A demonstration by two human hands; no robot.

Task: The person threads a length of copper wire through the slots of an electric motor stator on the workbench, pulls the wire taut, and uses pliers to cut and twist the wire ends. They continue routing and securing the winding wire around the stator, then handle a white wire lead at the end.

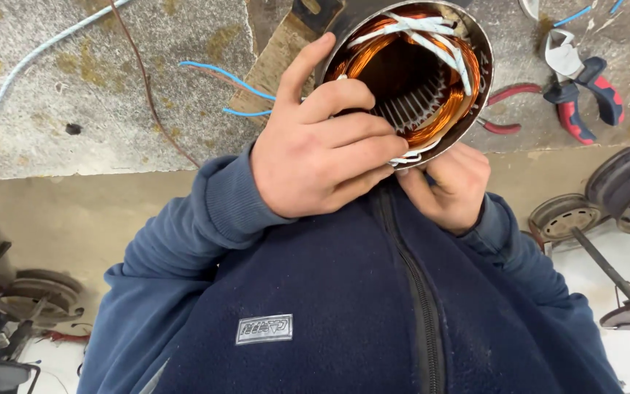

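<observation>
A round metal motor stator with copper windings tied by white lacing sits at the edge of a stained workbench. My left hand grips the stator's near left rim, the fingers curled over the windings and the thumb up along the side. My right hand is tucked under the stator's lower rim, pinching the white lacing there. Part of the right hand's fingers is hidden beneath the housing.
Red and blue pliers and red-handled cutters lie right of the stator. Blue wires and a thin brown wire trail across the bench. A strip of cardboard lies under the stator. Metal wheels and a shaft lie on the floor.
</observation>
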